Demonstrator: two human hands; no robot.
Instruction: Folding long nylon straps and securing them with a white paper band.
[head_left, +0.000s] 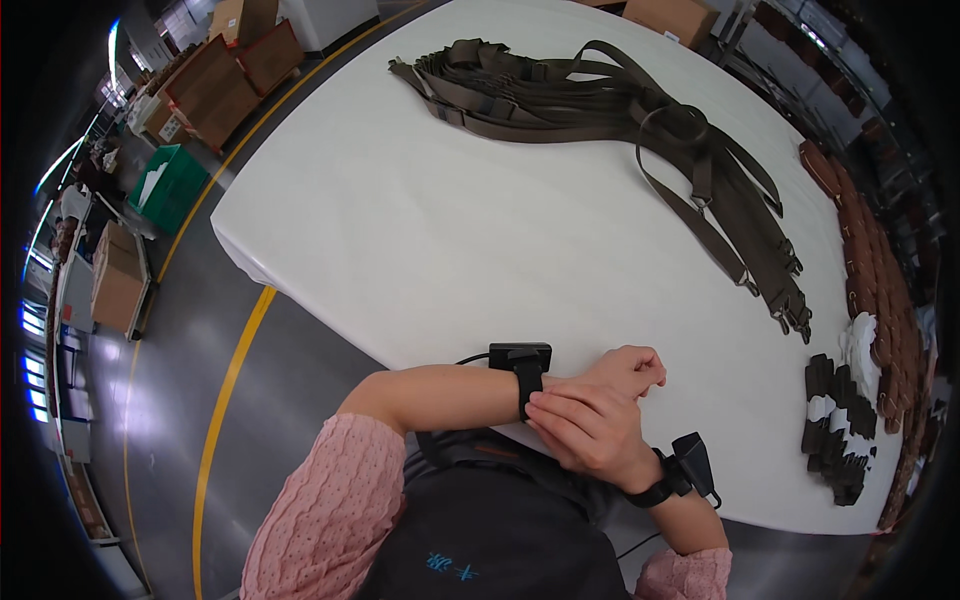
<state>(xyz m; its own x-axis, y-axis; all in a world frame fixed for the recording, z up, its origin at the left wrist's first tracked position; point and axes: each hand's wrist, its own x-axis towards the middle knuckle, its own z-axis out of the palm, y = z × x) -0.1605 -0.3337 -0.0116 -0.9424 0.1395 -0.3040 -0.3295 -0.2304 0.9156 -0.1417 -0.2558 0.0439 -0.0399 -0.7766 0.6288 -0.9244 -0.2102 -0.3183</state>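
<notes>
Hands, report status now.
Right hand lies over the left wrist, fingers on the black wrist device. Left hand loosely closed, holding nothing, on the white table. Brown straps lie far off, untouched.

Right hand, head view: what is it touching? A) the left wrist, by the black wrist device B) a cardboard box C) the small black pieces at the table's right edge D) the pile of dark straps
A: the right hand lies over the left wrist next to the black wrist device, at the near edge of the white table, far from the straps.
</notes>
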